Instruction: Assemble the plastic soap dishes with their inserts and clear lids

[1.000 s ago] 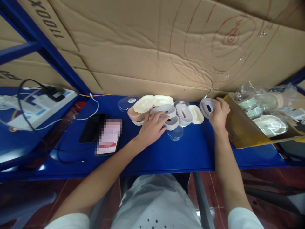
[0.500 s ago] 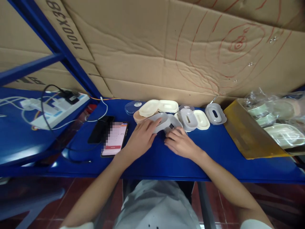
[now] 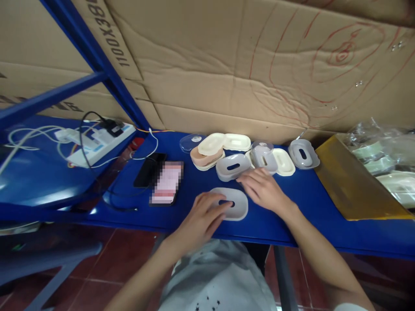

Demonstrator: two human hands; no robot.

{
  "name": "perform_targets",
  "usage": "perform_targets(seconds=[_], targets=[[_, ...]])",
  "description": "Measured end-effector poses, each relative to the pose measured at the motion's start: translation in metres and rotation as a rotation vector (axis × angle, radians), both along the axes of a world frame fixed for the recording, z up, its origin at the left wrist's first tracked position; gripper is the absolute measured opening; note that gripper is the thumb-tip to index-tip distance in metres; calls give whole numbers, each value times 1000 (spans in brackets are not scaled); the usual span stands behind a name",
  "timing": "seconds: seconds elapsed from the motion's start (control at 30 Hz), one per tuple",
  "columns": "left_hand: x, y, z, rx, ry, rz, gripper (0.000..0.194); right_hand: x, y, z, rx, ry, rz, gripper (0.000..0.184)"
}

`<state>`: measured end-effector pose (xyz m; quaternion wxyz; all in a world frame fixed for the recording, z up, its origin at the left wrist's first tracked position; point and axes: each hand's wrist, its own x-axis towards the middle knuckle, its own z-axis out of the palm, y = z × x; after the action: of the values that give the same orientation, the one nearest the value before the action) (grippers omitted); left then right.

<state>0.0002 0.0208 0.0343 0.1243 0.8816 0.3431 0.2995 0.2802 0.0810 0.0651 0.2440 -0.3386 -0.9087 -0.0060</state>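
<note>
A pale grey oval soap dish (image 3: 240,211) with a slot in its middle lies near the table's front edge. My left hand (image 3: 205,216) grips its left side, thumb across the slot. Just behind it stands a deeper grey slotted dish (image 3: 231,167). My right hand (image 3: 264,190) is at that dish's right front edge, fingers closed together; what they hold, if anything, is hidden. Behind my right hand lie another grey slotted piece (image 3: 266,163) and a cream dish (image 3: 285,162). A peach dish (image 3: 204,157) with cream trays (image 3: 212,144) on it stands to the left.
A clear lid (image 3: 188,143) lies at the back left, another clear lid (image 3: 262,147) further right. A grey dish (image 3: 303,153) stands beside a cardboard box (image 3: 359,183) of wrapped dishes. Two phones (image 3: 167,183) and a power strip (image 3: 103,144) with cables lie left.
My left hand has brought one grey dish forward, down near the table edge. My right hand, earlier at the far right dish, has come to the middle. The view has shifted right.
</note>
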Motion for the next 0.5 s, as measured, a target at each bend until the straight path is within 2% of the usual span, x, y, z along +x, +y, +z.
perform_targets(seconds=[0.1, 0.17, 0.27, 0.37, 0.5], targets=[[-6, 37, 7, 52, -43, 205, 43, -28, -15, -10, -82, -43, 142, 28], [-9, 68, 8, 62, 73, 371, 46, -42, -24, -18, -135, -78, 206, 39], [-8, 108, 5, 20, 197, 503, 61, -50, -29, -24, -204, -87, 252, 38], [0, 135, 3, -30, 224, 565, 65, -44, -27, -22, -249, -75, 240, 31], [12, 154, 17, -52, 203, 567, 37, -34, -25, -11, -312, -106, 199, 36]])
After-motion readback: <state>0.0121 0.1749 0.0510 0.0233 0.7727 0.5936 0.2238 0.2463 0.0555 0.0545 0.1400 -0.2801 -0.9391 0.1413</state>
